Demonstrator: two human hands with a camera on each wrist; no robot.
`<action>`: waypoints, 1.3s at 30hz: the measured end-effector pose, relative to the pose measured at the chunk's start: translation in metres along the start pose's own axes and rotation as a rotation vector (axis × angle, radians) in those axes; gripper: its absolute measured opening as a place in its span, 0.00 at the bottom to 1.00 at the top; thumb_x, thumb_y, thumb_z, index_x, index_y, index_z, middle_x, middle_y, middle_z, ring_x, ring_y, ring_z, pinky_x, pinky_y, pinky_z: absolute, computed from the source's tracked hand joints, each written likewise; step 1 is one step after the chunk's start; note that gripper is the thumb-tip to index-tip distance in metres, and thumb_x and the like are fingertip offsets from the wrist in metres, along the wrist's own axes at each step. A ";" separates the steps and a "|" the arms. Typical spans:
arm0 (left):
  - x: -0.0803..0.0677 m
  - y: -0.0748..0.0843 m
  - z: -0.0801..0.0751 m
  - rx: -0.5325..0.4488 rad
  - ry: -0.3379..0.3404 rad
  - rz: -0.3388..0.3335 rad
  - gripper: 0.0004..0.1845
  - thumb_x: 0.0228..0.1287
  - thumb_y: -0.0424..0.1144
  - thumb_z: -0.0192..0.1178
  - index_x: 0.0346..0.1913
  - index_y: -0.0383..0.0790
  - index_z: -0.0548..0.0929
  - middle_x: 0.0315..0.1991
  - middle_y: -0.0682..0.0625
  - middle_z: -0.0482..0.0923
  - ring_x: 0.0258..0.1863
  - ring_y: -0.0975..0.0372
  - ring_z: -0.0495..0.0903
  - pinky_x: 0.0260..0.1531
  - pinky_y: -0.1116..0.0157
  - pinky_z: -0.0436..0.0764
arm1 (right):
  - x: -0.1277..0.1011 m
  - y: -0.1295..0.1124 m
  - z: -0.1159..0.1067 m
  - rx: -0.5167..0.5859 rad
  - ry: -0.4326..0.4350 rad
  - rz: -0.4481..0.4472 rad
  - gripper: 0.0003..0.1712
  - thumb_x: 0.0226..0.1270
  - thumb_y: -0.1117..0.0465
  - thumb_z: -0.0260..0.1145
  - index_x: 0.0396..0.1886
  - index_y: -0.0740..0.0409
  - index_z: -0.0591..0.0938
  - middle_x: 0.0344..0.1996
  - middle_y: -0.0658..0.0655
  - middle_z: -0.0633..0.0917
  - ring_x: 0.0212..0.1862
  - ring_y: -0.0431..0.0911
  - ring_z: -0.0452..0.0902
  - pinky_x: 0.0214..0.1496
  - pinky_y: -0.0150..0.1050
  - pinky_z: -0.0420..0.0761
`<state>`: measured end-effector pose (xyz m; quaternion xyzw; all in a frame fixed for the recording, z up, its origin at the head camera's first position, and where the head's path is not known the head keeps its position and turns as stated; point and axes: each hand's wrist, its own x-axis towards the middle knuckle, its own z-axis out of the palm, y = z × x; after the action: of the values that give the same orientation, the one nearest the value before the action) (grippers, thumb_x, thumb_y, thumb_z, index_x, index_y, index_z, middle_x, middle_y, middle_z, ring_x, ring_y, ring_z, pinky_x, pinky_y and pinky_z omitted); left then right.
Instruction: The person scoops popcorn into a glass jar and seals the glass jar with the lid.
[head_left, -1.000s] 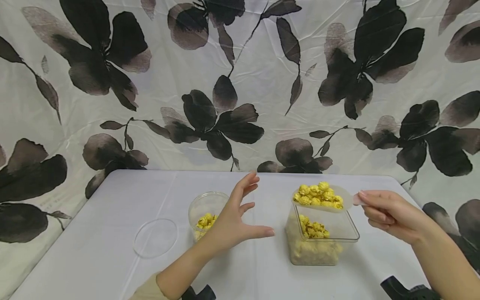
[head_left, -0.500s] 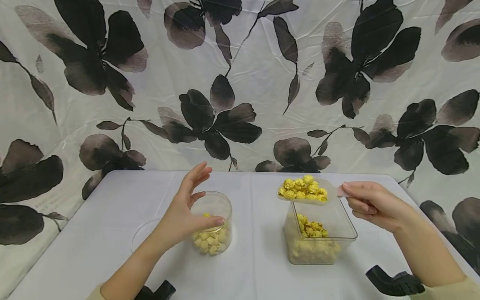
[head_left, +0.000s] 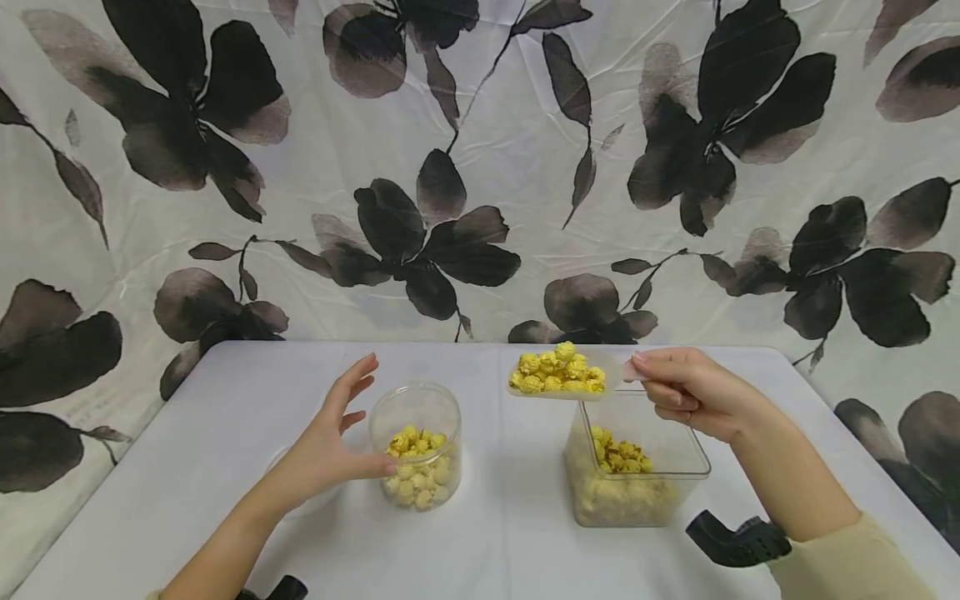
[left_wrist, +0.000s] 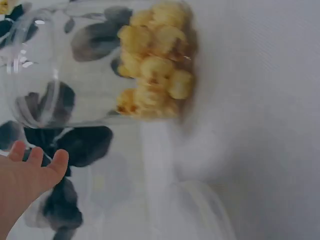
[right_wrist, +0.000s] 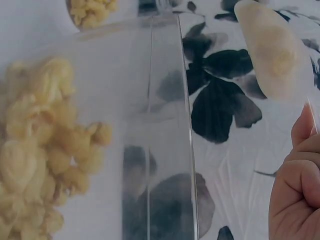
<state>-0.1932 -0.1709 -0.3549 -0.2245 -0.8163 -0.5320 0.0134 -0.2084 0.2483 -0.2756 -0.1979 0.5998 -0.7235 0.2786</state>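
Between the two hands, above the table, a clear plastic scoop (head_left: 564,385) heaped with yellow popcorn (head_left: 557,371) hangs in the air, its handle pinched in the curled fingers of the right hand (head_left: 686,390). Just below and slightly right of the scoop, under that hand, stands a square clear container (head_left: 637,472) partly filled with more popcorn. The scoop's bowl sits over the container's near-left corner, toward the other hand.

Over on the other side, the left hand (head_left: 326,446) is spread loose, fingers straight and lifted, with the thumb tip touching the side of a round clear jar (head_left: 417,446); it grasps nothing. The jar stands upright just right of that hand and holds a low pile of popcorn. Partly hidden beneath the left palm lies a round clear lid (head_left: 300,500), flat on the white table (head_left: 510,542). Behind everything hangs a white cloth printed with large dark flowers (head_left: 420,242).
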 end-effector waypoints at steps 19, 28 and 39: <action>-0.001 -0.034 0.015 -0.087 -0.110 -0.105 0.55 0.43 0.35 0.74 0.72 0.48 0.51 0.70 0.44 0.53 0.67 0.43 0.53 0.58 0.36 0.54 | 0.063 0.010 0.041 -0.189 0.150 0.157 0.17 0.72 0.62 0.50 0.28 0.54 0.84 0.09 0.46 0.64 0.12 0.37 0.51 0.17 0.29 0.51; 0.001 -0.035 0.015 -0.069 -0.106 -0.077 0.53 0.42 0.35 0.74 0.71 0.46 0.53 0.69 0.43 0.55 0.66 0.43 0.55 0.57 0.37 0.57 | 0.089 0.005 0.062 -0.322 0.215 0.206 0.14 0.70 0.61 0.54 0.35 0.66 0.82 0.09 0.48 0.63 0.12 0.37 0.51 0.16 0.28 0.52; 0.002 -0.034 0.016 -0.101 -0.113 -0.142 0.52 0.43 0.34 0.74 0.70 0.45 0.54 0.69 0.42 0.54 0.66 0.43 0.54 0.58 0.37 0.56 | 0.107 -0.001 0.083 -0.530 0.186 0.210 0.16 0.71 0.62 0.54 0.39 0.72 0.82 0.08 0.48 0.59 0.12 0.39 0.47 0.16 0.30 0.50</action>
<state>-0.2045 -0.1677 -0.3908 -0.1962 -0.8017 -0.5587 -0.0818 -0.2389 0.1173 -0.2633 -0.1332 0.8079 -0.5240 0.2345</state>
